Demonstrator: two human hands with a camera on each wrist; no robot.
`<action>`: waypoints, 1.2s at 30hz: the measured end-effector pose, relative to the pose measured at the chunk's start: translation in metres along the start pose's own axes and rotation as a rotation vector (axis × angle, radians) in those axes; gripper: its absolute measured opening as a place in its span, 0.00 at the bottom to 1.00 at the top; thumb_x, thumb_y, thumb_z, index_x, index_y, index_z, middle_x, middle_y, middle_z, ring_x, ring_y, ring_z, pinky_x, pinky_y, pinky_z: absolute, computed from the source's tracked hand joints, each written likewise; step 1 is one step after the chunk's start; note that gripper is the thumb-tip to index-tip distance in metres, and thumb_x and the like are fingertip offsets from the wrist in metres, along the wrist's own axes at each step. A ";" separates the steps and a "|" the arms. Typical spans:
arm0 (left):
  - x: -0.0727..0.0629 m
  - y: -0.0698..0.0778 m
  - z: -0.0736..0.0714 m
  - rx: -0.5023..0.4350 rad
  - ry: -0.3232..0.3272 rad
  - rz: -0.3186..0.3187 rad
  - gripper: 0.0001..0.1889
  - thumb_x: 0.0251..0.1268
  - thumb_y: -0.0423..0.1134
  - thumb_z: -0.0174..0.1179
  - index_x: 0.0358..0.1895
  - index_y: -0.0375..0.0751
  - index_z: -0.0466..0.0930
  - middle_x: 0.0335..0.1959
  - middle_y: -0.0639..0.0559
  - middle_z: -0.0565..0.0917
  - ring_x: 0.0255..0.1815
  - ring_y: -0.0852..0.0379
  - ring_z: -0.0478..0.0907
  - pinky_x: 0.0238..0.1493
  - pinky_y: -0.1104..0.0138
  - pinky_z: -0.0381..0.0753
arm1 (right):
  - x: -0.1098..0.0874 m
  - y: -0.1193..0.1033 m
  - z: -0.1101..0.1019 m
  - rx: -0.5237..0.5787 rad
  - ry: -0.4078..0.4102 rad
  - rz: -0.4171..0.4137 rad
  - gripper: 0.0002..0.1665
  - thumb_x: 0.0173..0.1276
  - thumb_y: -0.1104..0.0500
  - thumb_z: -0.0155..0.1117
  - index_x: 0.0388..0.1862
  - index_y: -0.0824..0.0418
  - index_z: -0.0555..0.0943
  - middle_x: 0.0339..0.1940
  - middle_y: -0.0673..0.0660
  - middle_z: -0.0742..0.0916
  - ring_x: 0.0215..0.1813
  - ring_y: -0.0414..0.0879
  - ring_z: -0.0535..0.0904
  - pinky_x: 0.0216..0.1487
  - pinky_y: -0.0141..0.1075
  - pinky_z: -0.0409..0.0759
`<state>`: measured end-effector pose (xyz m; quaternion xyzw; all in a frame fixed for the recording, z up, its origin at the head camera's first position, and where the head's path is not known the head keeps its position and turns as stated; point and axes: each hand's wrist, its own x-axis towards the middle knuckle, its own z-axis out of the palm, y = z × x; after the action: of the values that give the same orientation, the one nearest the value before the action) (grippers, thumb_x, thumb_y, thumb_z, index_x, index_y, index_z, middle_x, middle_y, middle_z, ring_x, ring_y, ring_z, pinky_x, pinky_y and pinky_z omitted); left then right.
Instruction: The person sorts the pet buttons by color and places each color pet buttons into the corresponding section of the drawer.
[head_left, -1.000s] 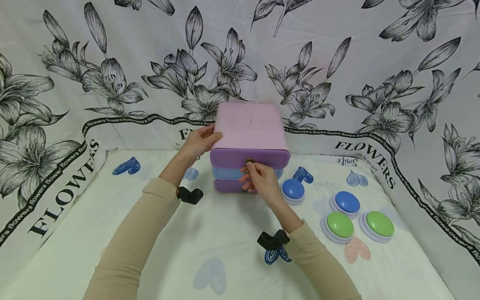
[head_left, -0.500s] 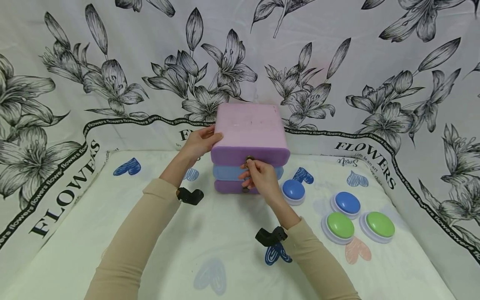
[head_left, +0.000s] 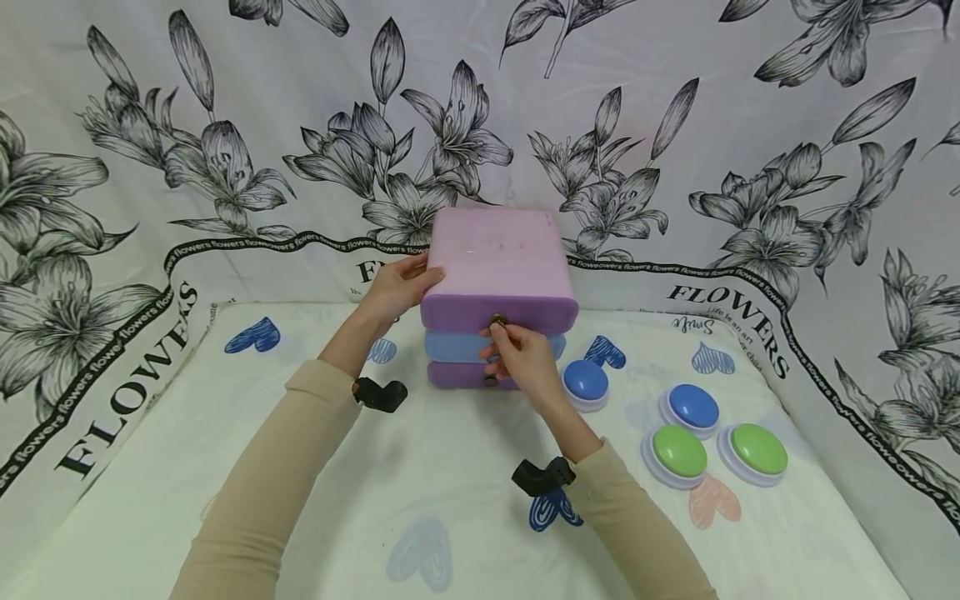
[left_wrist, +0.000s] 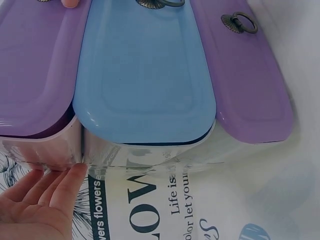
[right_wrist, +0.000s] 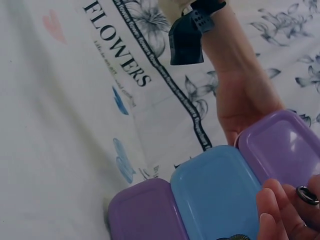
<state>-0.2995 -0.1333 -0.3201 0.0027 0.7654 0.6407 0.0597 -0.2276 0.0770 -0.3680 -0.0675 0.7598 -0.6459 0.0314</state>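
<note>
A small chest with a pink top (head_left: pixel 501 250) has a purple top drawer (head_left: pixel 457 313), a blue middle drawer (head_left: pixel 450 347) and a purple bottom drawer (head_left: pixel 453 375). My right hand (head_left: pixel 523 360) pinches the ring pull (right_wrist: pixel 307 195) of the top drawer between thumb and finger. On the chest's left, my left hand (head_left: pixel 399 287) rests its thumb on the top edge, with straight fingers (left_wrist: pixel 47 187) against the pink side. A narrow dark gap shows behind the top drawer's front in the left wrist view.
Right of the chest stand a blue push button (head_left: pixel 587 380), another blue button (head_left: pixel 693 405) and two green buttons (head_left: pixel 680 450). A white cloth with printed hearts (head_left: pixel 420 550) covers the table, and a flower-printed cloth (head_left: pixel 622 175) hangs behind.
The top drawer's front has slid back slightly towards the chest, with my right hand still at its ring pull. My left hand has kept its place.
</note>
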 end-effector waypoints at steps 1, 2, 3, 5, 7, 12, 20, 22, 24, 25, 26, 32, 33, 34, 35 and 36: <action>0.000 0.000 0.000 -0.001 0.001 0.000 0.35 0.60 0.50 0.60 0.69 0.46 0.59 0.64 0.48 0.70 0.55 0.53 0.76 0.55 0.62 0.77 | 0.001 0.005 0.000 0.005 -0.002 0.005 0.22 0.70 0.46 0.52 0.47 0.61 0.82 0.34 0.64 0.86 0.28 0.51 0.83 0.30 0.40 0.84; 0.000 0.000 0.000 -0.002 0.000 0.000 0.35 0.60 0.50 0.60 0.70 0.46 0.59 0.64 0.48 0.70 0.55 0.53 0.76 0.55 0.62 0.77 | 0.000 0.008 -0.001 0.011 -0.002 0.005 0.23 0.69 0.45 0.52 0.48 0.60 0.82 0.35 0.64 0.86 0.28 0.51 0.83 0.31 0.40 0.84; 0.000 0.000 0.000 -0.003 0.000 0.000 0.35 0.60 0.50 0.60 0.70 0.46 0.59 0.64 0.49 0.70 0.55 0.53 0.76 0.55 0.62 0.77 | -0.001 0.011 -0.001 0.016 0.002 0.004 0.23 0.68 0.44 0.53 0.48 0.59 0.82 0.36 0.64 0.86 0.29 0.51 0.83 0.31 0.41 0.84; 0.000 0.000 0.000 -0.003 0.000 -0.001 0.35 0.60 0.50 0.60 0.70 0.46 0.59 0.64 0.49 0.70 0.55 0.54 0.75 0.55 0.62 0.77 | -0.003 0.016 -0.001 0.013 0.021 -0.003 0.23 0.68 0.44 0.53 0.48 0.59 0.82 0.37 0.63 0.86 0.30 0.50 0.83 0.32 0.42 0.84; 0.000 0.000 0.000 -0.002 -0.002 -0.001 0.35 0.60 0.50 0.60 0.70 0.46 0.59 0.64 0.49 0.70 0.55 0.54 0.75 0.56 0.62 0.76 | -0.006 0.022 -0.002 -0.003 0.046 -0.009 0.22 0.67 0.44 0.54 0.48 0.58 0.82 0.37 0.61 0.86 0.31 0.50 0.84 0.33 0.45 0.84; 0.000 0.000 0.000 -0.008 -0.005 0.002 0.36 0.60 0.50 0.60 0.70 0.46 0.58 0.65 0.49 0.69 0.56 0.54 0.74 0.56 0.62 0.76 | -0.010 0.039 -0.004 -0.034 0.098 -0.017 0.19 0.67 0.46 0.55 0.47 0.55 0.82 0.38 0.57 0.87 0.38 0.53 0.83 0.38 0.53 0.82; 0.001 -0.001 0.000 -0.014 -0.004 -0.001 0.35 0.60 0.50 0.60 0.69 0.46 0.59 0.65 0.49 0.69 0.57 0.54 0.74 0.56 0.62 0.76 | -0.011 0.060 -0.006 -0.081 0.188 -0.039 0.16 0.66 0.49 0.59 0.45 0.57 0.83 0.39 0.59 0.86 0.40 0.59 0.82 0.35 0.53 0.82; 0.002 -0.001 0.000 -0.013 -0.001 -0.002 0.35 0.60 0.50 0.60 0.69 0.46 0.59 0.64 0.49 0.70 0.57 0.54 0.74 0.56 0.62 0.76 | -0.010 0.064 -0.006 -0.091 0.189 -0.031 0.16 0.66 0.49 0.59 0.45 0.57 0.83 0.39 0.60 0.86 0.40 0.60 0.81 0.34 0.51 0.82; 0.002 -0.001 0.000 -0.011 0.002 -0.003 0.35 0.60 0.49 0.60 0.69 0.46 0.60 0.64 0.49 0.70 0.57 0.55 0.74 0.56 0.62 0.76 | -0.010 0.068 -0.005 -0.090 0.180 -0.027 0.16 0.65 0.49 0.60 0.45 0.58 0.82 0.39 0.63 0.85 0.40 0.61 0.80 0.33 0.50 0.83; 0.002 -0.001 0.000 -0.010 0.002 -0.003 0.35 0.60 0.49 0.60 0.69 0.46 0.60 0.64 0.49 0.70 0.57 0.54 0.74 0.56 0.62 0.76 | -0.009 0.069 -0.005 -0.086 0.175 -0.025 0.16 0.65 0.50 0.60 0.45 0.59 0.82 0.39 0.64 0.85 0.40 0.61 0.80 0.33 0.49 0.83; 0.003 -0.001 0.000 -0.010 0.002 -0.003 0.35 0.60 0.49 0.60 0.69 0.46 0.60 0.64 0.49 0.70 0.57 0.54 0.74 0.56 0.62 0.76 | -0.009 0.069 -0.004 -0.081 0.170 -0.022 0.16 0.65 0.50 0.61 0.45 0.59 0.82 0.39 0.65 0.85 0.41 0.61 0.80 0.32 0.48 0.83; 0.002 -0.002 0.000 -0.012 0.000 0.003 0.35 0.60 0.49 0.60 0.69 0.45 0.60 0.64 0.48 0.70 0.57 0.54 0.74 0.56 0.62 0.76 | -0.008 0.068 0.002 -0.039 0.126 0.053 0.18 0.65 0.49 0.60 0.46 0.61 0.80 0.41 0.61 0.85 0.43 0.60 0.80 0.31 0.38 0.83; 0.002 -0.002 0.000 -0.012 0.001 0.003 0.35 0.60 0.49 0.60 0.69 0.45 0.60 0.64 0.48 0.70 0.57 0.54 0.74 0.56 0.62 0.76 | -0.008 0.067 0.003 -0.029 0.115 0.067 0.19 0.65 0.48 0.60 0.46 0.61 0.79 0.42 0.60 0.85 0.43 0.59 0.80 0.31 0.36 0.83; 0.002 -0.002 -0.001 -0.010 0.001 0.004 0.35 0.60 0.49 0.60 0.69 0.45 0.60 0.64 0.48 0.70 0.56 0.54 0.74 0.56 0.62 0.76 | -0.008 0.067 0.004 -0.017 0.098 0.086 0.19 0.66 0.48 0.59 0.46 0.61 0.79 0.42 0.60 0.85 0.44 0.58 0.80 0.31 0.36 0.83; 0.002 -0.002 -0.001 -0.007 0.002 0.005 0.35 0.60 0.49 0.60 0.69 0.45 0.60 0.64 0.48 0.70 0.56 0.54 0.74 0.56 0.62 0.76 | -0.009 0.063 0.005 -0.016 0.081 0.092 0.19 0.66 0.49 0.58 0.46 0.62 0.79 0.43 0.61 0.85 0.44 0.58 0.80 0.31 0.35 0.83; 0.002 -0.002 -0.001 -0.006 0.002 0.005 0.35 0.60 0.49 0.60 0.69 0.46 0.60 0.64 0.48 0.70 0.56 0.54 0.74 0.56 0.62 0.76 | -0.010 0.059 0.006 -0.018 0.068 0.098 0.19 0.67 0.50 0.57 0.46 0.64 0.78 0.44 0.62 0.85 0.44 0.58 0.80 0.32 0.36 0.83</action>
<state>-0.3013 -0.1343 -0.3224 0.0038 0.7635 0.6432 0.0572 -0.2203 0.0814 -0.4272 -0.0086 0.7685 -0.6387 0.0366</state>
